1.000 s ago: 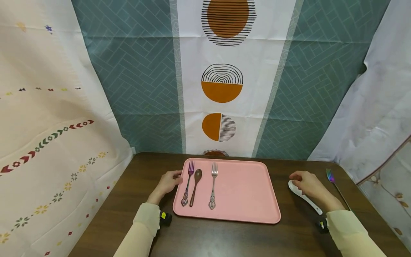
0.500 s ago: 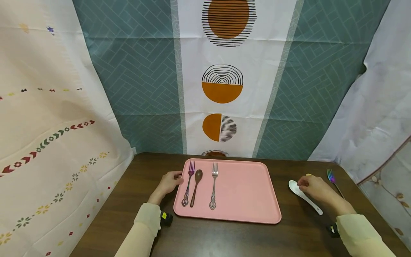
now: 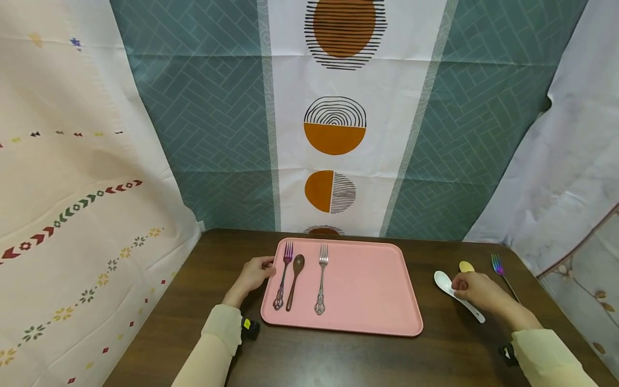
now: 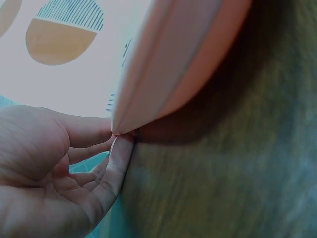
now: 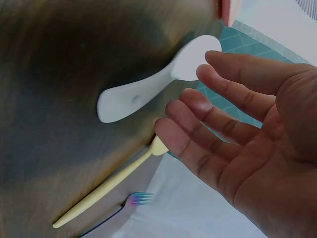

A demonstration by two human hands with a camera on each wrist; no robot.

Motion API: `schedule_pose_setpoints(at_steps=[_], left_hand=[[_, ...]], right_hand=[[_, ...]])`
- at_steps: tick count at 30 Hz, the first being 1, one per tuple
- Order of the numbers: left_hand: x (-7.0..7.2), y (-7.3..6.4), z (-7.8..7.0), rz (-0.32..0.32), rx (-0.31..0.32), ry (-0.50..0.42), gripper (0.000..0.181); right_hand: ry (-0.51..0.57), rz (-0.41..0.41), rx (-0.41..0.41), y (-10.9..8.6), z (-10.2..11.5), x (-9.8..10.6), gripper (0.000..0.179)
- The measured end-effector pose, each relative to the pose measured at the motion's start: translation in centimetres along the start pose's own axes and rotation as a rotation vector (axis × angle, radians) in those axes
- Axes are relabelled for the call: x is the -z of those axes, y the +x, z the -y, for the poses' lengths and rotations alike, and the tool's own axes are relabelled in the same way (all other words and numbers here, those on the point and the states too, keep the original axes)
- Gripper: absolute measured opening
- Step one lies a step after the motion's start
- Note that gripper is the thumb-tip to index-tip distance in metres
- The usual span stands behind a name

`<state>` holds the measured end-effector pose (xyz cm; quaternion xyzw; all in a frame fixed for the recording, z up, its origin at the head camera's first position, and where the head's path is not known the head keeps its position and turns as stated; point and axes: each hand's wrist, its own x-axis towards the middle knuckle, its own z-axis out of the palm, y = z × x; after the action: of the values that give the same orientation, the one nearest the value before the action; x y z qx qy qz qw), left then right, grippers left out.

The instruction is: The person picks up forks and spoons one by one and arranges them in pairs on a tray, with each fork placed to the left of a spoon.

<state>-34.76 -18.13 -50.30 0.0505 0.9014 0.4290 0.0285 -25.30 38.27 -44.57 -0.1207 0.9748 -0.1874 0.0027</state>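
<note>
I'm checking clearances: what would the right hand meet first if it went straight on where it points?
Most likely the white spoon: its wide end lies just ahead of the right hand in the head view. Height is unclear, so it might pass over.

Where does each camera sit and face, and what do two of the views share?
Head: worn on the head, facing forward and down at the table and pink tray; left hand, right hand and cream sleeves show.
Left wrist: worn there, facing the pink tray's edge, which the left hand pinches; only that hand shows.
Right wrist: worn there, facing the right hand, white spoon, yellow spoon and rainbow fork; no other body part shows.
Shared: head and right wrist views both show those three utensils.
</note>
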Motion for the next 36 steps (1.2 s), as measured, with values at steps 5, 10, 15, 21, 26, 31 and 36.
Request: schedule_pose_setpoints(at_steps=[5,10,15,21,26,31,36], left_hand=[[0.1,-0.2,0.0,0.004,-0.01,-0.002,0.043],[0.2,-0.2,0.0,0.006,-0.009,-0.008,0.043],[0.2,-0.1,-0.1,0.003,-0.011,-0.009,0.043],[0.1,-0.2,-0.1,0.003,-0.013,-0.005,0.043],[0.0,-0.2,-0.1,-0.003,-0.025,0.004,0.044],[0.0,-0.2,-0.1,-0.005,-0.026,-0.005,0.043],[0.2,-0.2,-0.1,-0.003,-0.025,-0.011,0.042]], right_hand=[[-0.006,0.004,-0.002,0.0,0.0,-0.5,0.009],[0.008,-0.007,-0.006,-0.1,-0.1,-0.9,0.012],[0.013,-0.021,-0.016,-0.3,-0.3,-1.3,0.013],[-0.016,-0.039,-0.013,-0.5,-0.5,-1.8,0.015],[-0.038,-0.073,-0.007,-0.4,-0.6,-2.3,0.015],[-0.032,-0.095,-0.024,-0.1,-0.7,-2.8,0.012],[-0.03,-0.105,-0.05,0.2,-0.6,-3.0,0.01]])
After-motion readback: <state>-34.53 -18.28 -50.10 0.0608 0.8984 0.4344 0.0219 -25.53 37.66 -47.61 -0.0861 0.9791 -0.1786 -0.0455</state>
